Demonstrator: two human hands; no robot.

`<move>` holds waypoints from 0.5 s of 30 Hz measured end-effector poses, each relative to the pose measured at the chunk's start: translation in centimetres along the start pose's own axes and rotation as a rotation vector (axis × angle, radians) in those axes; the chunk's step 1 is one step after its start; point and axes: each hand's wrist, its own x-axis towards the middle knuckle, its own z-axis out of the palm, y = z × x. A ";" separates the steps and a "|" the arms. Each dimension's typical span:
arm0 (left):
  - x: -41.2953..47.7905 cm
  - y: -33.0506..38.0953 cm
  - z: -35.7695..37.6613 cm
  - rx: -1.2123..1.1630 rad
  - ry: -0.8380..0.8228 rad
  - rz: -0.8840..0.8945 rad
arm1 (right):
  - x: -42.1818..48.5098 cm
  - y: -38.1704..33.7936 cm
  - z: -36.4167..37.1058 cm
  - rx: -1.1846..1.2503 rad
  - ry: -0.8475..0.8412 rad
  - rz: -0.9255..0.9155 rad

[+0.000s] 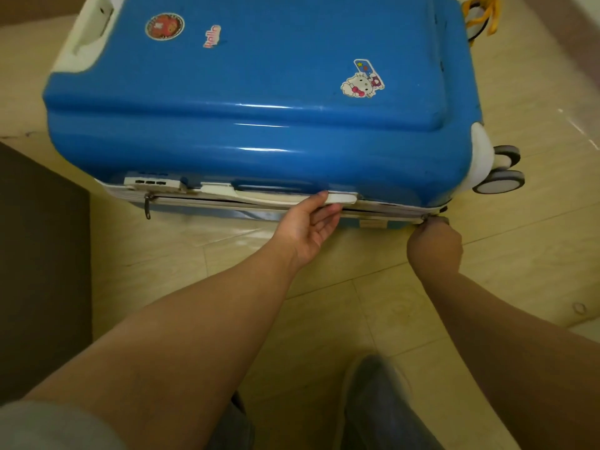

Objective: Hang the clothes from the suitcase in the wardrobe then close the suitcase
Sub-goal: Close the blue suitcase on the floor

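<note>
A blue hard-shell suitcase (259,102) with stickers lies flat on the floor, its lid down. A dark gap shows along the zip line on the near side. My left hand (308,224) grips the near edge by the white side handle (279,194), thumb on top and fingers underneath. My right hand (435,241) pinches a zip pull (426,217) at the near right corner. A second zip pull (148,206) hangs near the white lock (152,182) at the near left. No clothes are in view.
A dark brown piece of furniture (42,261) stands at the left. The suitcase's grey wheels (501,177) stick out at the right. A yellow tag (483,14) hangs at the far right corner. My slippered foot (380,397) is on the beige tiled floor (324,319).
</note>
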 end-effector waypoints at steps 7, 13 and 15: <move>-0.3 0.9 -1.3 0.101 -0.067 -0.036 | -0.3 1.4 0.8 0.066 -0.025 0.022; -0.2 0.9 -0.6 0.089 -0.071 -0.056 | 0.7 1.9 0.4 0.045 -0.022 0.017; -0.1 0.9 -0.4 0.024 -0.082 -0.044 | 0.8 2.1 0.1 -0.007 -0.006 -0.001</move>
